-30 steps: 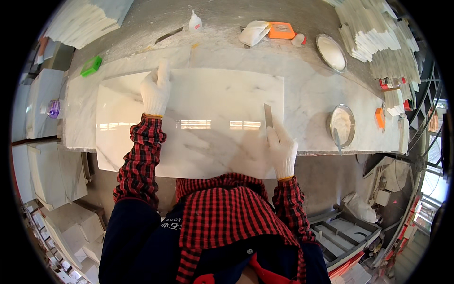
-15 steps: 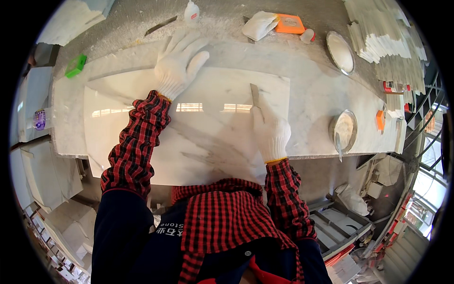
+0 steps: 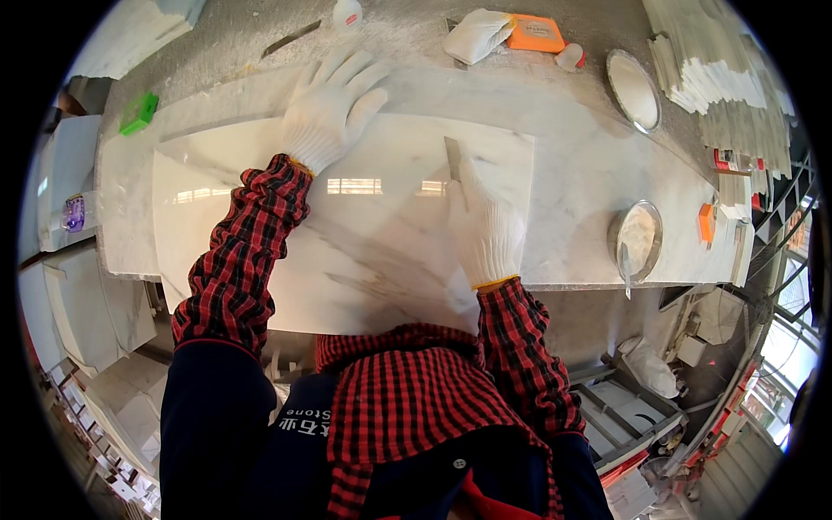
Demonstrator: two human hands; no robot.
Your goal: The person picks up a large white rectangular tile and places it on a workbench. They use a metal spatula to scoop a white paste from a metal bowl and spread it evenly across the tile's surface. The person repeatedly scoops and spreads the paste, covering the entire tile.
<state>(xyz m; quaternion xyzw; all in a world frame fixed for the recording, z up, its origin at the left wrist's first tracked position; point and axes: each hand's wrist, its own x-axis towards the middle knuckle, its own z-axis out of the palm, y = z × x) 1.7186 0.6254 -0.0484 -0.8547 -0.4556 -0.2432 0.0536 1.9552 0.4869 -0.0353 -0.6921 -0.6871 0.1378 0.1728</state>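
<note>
Loads of clutter around me: an orange block [image 3: 535, 33] and a folded white cloth [image 3: 474, 35] at 12 o'clock past the slab, a round metal dish [image 3: 634, 89] at 1, another dish of white paste [image 3: 637, 239] with a stick in it at 3, and stacks of thin white tiles [image 3: 719, 78] off at 2. A green block [image 3: 139, 113] sits at 10. None of it blocks my hands.

My right hand [image 3: 485, 227] is closed round a narrow metal blade [image 3: 452, 159], its long axis running 6 to 12, tip pointing away from me, flat against the white marble slab [image 3: 364, 217]. My left hand [image 3: 331, 106] is spread wide, palm pressing the slab's far edge at 11.

The slab lies long side left to right on a dusty stone bench [image 3: 572, 173], in a workshop crowded with marble offcuts.
</note>
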